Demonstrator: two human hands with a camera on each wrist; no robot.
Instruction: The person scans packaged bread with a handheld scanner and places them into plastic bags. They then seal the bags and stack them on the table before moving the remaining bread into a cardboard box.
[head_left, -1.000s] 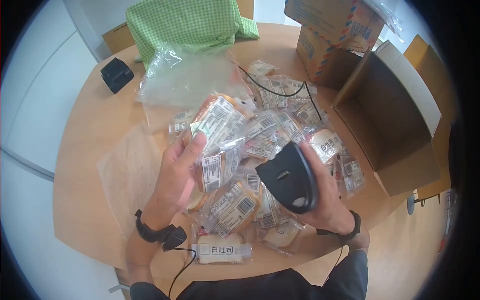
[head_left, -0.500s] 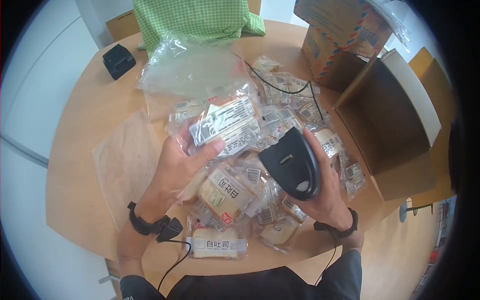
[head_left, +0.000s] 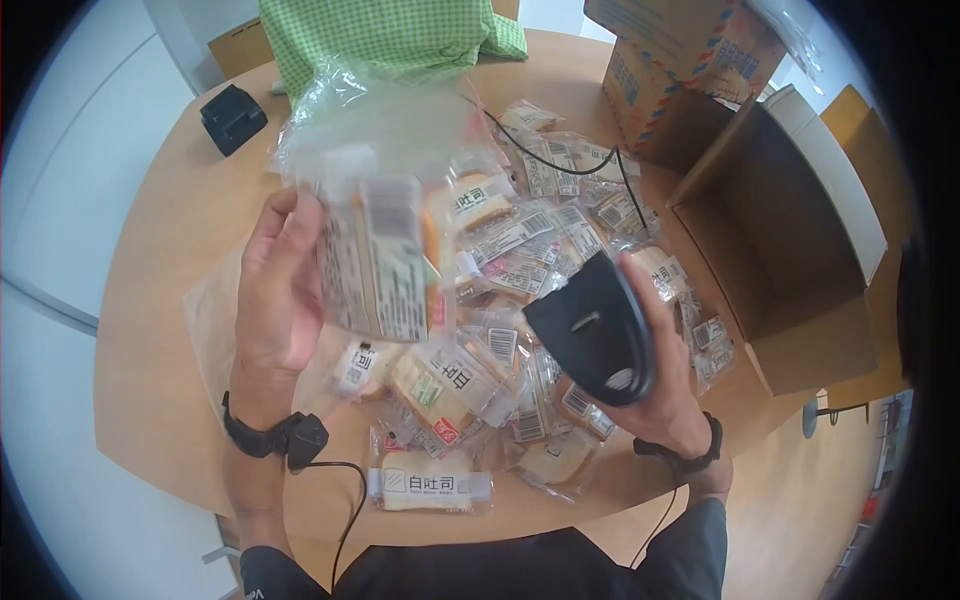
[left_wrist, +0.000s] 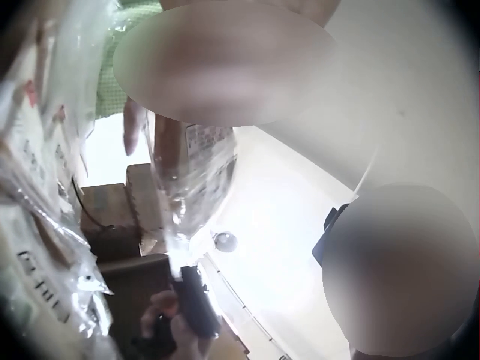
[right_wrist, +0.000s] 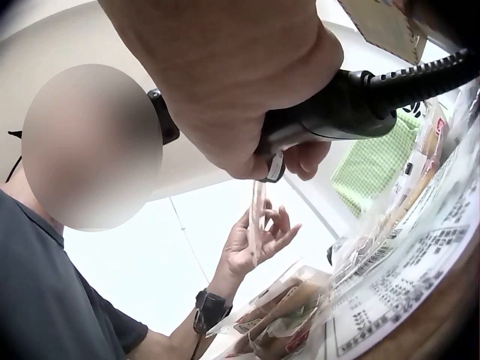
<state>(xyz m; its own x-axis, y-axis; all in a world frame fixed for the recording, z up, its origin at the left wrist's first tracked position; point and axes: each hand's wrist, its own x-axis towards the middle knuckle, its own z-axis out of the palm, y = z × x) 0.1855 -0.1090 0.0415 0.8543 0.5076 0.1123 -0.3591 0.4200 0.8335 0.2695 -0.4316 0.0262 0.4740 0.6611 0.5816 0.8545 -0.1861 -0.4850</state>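
Observation:
My left hand (head_left: pixel 272 300) pinches a clear-wrapped packet of sliced bread (head_left: pixel 380 265) by its left edge, raised over the pile. Its printed label with a barcode faces up toward me, blurred by motion. In the left wrist view the same packet (left_wrist: pixel 199 169) hangs beside partly hidden fingers. A black handheld barcode scanner (head_left: pixel 595 335) is gripped in my right hand (head_left: pixel 675 390), to the right of the packet and apart from it. The right wrist view shows fingers curled round the scanner's handle (right_wrist: pixel 322 120). Below both hands lie several bread packets (head_left: pixel 435 385).
A large plastic bag (head_left: pixel 400 130) and a green checked cloth (head_left: pixel 380 45) are at the back. On the right stands an open cardboard box (head_left: pixel 770 260), with printed boxes (head_left: pixel 650 95) behind it. A black cradle (head_left: pixel 233 120) sits back left. The scanner's cable (head_left: pixel 560 170) crosses the pile.
My left hand has moved left with the bread packet and turned it from slanting rightward to nearly upright. A packet in the pile behind it now shows. The right hand with the scanner has barely moved.

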